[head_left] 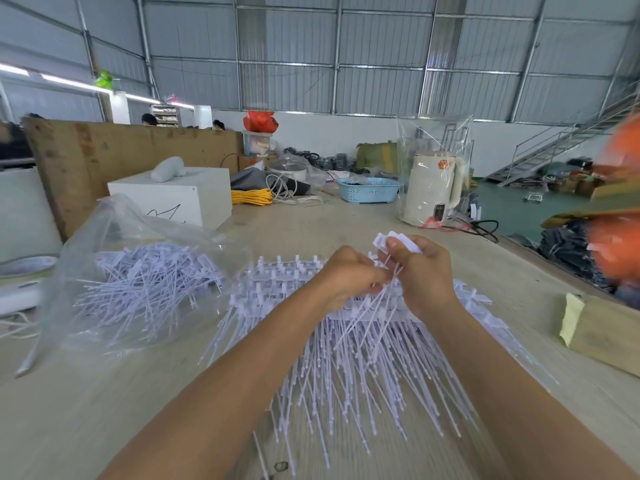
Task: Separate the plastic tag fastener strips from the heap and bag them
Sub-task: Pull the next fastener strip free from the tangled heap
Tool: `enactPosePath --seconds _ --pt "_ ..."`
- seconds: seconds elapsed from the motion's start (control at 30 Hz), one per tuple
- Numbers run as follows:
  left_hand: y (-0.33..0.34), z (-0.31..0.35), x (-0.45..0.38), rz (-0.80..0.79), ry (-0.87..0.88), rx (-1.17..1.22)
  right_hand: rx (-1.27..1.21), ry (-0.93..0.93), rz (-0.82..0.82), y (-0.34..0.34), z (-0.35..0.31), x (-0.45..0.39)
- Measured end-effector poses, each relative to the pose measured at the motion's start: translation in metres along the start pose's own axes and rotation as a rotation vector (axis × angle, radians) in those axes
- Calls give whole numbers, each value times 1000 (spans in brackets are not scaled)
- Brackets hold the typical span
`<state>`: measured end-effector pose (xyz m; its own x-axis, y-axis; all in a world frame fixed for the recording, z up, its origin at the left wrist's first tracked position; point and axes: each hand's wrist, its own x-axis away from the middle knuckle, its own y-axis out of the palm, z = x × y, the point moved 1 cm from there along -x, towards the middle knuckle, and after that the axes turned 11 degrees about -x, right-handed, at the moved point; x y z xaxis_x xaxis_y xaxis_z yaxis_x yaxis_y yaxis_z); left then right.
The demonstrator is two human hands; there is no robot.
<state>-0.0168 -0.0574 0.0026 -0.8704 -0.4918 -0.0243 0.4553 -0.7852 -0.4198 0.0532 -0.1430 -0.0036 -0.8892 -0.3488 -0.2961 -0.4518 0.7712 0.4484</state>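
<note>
At the middle of the pale counter [311, 216], a heap of white tag fastener strips [346, 358] lies fanned out, thin tails pointing toward the person and flat heads lined up on the far side. Both hands work just above its far edge. The right hand [420, 271] is curled round a small bunch of strips [398, 239], whose flat white heads stick up past the thumb and fingers while the tails hang down into the heap. The left hand [346, 275] is clenched beside it, fingertips pinching into the same tails where they meet the right hand. To the left of the heap lies a clear plastic bag [114, 271], its mouth facing the heap, with loose strips [149, 285] already inside. Farther back stand a white box [180, 199], a yellow cord coil [252, 196], a blue basket [369, 189] and a cream kettle [433, 188] wrapped in clear plastic.
</note>
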Motion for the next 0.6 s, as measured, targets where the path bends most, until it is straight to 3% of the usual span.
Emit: enactPosePath --seconds 0.13,0.3,0.37,0.5,0.6 --pt "7 2 7 -117 86 -217 -1 -6 48 -2 -4 -2" --pt "14 15 18 -279 50 200 29 -54 50 -6 -14 -6" --pt "15 15 18 -268 50 226 -28 -45 40 -6 -17 -6" --pt "22 11 19 -206 157 46 -1 -71 30 -4 -17 -5" --pt "25 14 20 -158 190 98 23 -103 1 -3 -22 -5"
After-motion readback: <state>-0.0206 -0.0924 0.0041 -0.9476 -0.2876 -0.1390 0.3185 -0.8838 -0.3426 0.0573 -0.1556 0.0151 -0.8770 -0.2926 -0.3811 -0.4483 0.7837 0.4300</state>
